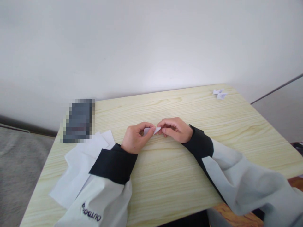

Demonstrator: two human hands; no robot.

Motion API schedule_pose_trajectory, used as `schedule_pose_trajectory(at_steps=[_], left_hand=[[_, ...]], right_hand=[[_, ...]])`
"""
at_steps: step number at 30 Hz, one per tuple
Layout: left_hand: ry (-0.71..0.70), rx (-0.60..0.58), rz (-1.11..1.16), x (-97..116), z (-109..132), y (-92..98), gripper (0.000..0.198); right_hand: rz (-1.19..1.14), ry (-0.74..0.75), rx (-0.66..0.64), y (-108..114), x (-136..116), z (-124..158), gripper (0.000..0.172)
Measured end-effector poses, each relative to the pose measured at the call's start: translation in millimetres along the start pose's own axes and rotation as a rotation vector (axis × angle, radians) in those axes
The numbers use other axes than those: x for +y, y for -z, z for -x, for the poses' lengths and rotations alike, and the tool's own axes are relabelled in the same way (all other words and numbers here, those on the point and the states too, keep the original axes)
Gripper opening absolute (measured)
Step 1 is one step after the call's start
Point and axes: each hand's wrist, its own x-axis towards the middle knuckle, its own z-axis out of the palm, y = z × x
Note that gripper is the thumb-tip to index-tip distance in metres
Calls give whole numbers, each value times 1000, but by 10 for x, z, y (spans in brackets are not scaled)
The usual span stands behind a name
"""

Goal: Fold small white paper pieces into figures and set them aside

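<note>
A small piece of folded white paper (156, 130) is held between my two hands, just above the middle of the table. My left hand (138, 136) pinches it with thumb and forefinger, and part of the paper shows inside the curl of the fingers. At its pointed right tip, my right hand (175, 128) has thumb and fingers closed on the paper. How the folds run is too small to make out, and the fingers hide part of the piece.
Loose white paper sheets (75, 176) lie overlapping at the left, partly under my left sleeve. Behind them is a dark, pixelated flat object (79, 119). Small folded white paper pieces (220, 95) sit at the table's (236, 126) back right corner. A white wall (151, 47) borders the back edge.
</note>
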Motion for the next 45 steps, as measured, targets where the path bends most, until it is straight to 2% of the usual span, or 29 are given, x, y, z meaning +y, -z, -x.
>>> schedule_pose_trajectory(at_steps=[6,12,17,22,27,31,45], left_hand=[[-3,-5,-6,1,3,-5,22],[2,10,-11,0,2,-4,22],[-5,-4,-16,-1,-3,2,22],[12,7,-24,-3,-2,6,22],[-4,1,-12,-21,-1,-5,22],[8,2,-17,-19,-1,-3,22],[-50,-17,-108,-30,6,-6,22]], right_hand=[[134,14,38,-11,-26,-6,14],[36,20,2,-1,-6,0,12],[136,31,38,-12,-14,-8,14],[21,17,1,-10,-3,-4,14],[106,41,28,-6,-11,-1,13],[74,31,16,-12,-10,0,13],[336,145,83,-29,-20,-13,16]])
